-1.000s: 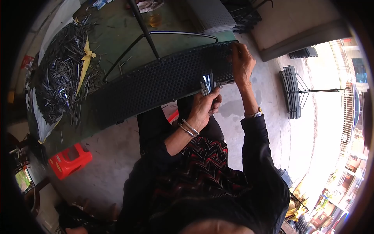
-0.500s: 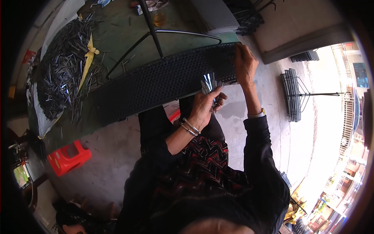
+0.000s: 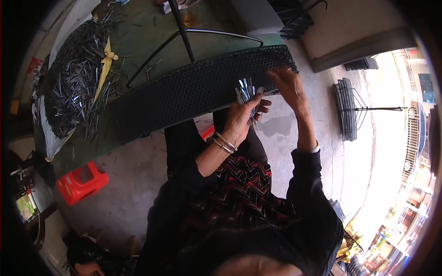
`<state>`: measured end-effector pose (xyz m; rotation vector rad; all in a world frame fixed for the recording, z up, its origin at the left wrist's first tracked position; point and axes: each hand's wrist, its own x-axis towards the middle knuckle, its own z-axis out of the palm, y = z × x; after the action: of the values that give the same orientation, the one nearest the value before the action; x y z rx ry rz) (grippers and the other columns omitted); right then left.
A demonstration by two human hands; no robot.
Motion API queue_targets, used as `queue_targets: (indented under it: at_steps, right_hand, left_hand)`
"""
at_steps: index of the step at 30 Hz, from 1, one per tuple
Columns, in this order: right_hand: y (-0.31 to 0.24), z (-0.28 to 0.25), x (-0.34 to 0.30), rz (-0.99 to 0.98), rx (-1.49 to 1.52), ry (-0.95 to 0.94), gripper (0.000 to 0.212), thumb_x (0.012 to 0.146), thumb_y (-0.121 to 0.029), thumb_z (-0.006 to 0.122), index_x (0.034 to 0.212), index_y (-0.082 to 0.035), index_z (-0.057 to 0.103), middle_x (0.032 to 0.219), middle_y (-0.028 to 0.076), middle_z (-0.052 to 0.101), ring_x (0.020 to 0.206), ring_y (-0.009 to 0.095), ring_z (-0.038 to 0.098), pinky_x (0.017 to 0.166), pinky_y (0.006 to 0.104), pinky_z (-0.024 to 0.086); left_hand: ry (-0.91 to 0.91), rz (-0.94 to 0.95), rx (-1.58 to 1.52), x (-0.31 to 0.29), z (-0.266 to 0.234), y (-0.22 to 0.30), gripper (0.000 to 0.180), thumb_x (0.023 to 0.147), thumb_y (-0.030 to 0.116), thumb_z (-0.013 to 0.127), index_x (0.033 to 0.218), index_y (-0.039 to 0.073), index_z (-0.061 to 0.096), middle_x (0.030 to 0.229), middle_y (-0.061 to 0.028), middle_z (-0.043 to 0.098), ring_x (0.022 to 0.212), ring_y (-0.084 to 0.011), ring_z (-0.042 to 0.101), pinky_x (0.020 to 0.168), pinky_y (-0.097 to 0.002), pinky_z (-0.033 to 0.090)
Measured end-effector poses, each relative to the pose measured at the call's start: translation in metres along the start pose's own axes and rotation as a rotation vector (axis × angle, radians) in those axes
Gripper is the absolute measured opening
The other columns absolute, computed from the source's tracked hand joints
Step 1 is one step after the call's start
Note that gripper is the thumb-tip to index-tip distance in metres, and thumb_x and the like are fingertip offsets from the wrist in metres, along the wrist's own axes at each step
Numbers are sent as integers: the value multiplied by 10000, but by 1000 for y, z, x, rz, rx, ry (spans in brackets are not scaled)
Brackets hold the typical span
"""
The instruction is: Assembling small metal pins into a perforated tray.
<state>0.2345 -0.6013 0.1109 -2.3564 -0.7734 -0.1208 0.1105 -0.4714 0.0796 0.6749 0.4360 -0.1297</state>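
Note:
A long black perforated metal panel (image 3: 184,89) with a raised edge lies along the near side of the green table, and a black rod frame stands behind it. In front of its near edge, my left hand (image 3: 240,120) is closed around a fanned bundle of thin shiny metal strips (image 3: 247,89). My right hand (image 3: 290,89) hovers over the panel's right end, to the right of the bundle. Its fingers point left and are smeared by motion, so whether they hold anything cannot be told.
On the green table (image 3: 138,32), a large heap of metal strips (image 3: 73,87) lies on the left in an opened sack with a yellow tie (image 3: 107,62). Stacked grey panels (image 3: 260,18) stand at the back. A red plastic container (image 3: 83,181) sits on the floor; a black rack (image 3: 345,109) stands right.
My right hand has come off the panel's right corner and moved slightly down, its fingers now pointing left. My left hand keeps the strips in nearly the same place.

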Motion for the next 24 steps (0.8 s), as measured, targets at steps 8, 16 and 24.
queue_targets:
  at_steps: [8, 16, 24]
  right_hand:
    - [-29, -22, -27, 274, 529, -388, 165, 862, -152, 617, 931, -6, 645, 837, 31, 618, 806, 115, 565, 710, 272, 448]
    - [-24, -22, -27, 310, 593, -422, 147, 851, -136, 624, 917, -7, 651, 825, 17, 618, 770, 96, 552, 693, 259, 446]
    - [-7, -25, -28, 234, 615, -236, 143, 893, -107, 582, 920, 18, 645, 823, 54, 658, 754, 120, 613, 689, 252, 488]
  left_hand:
    - [-41, 60, 133, -5, 4, -1, 191, 898, 204, 636, 1006, 47, 640, 878, -92, 711, 731, -164, 674, 548, -250, 420]
    - [-41, 48, 225, -3, 6, 0, 220, 909, 230, 626, 1007, 36, 655, 897, -95, 719, 749, -185, 702, 529, -257, 434]
    - [-48, 46, 111, 4, 9, -6, 229, 932, 212, 590, 1033, 13, 638, 935, -140, 703, 760, -235, 705, 578, -313, 546]
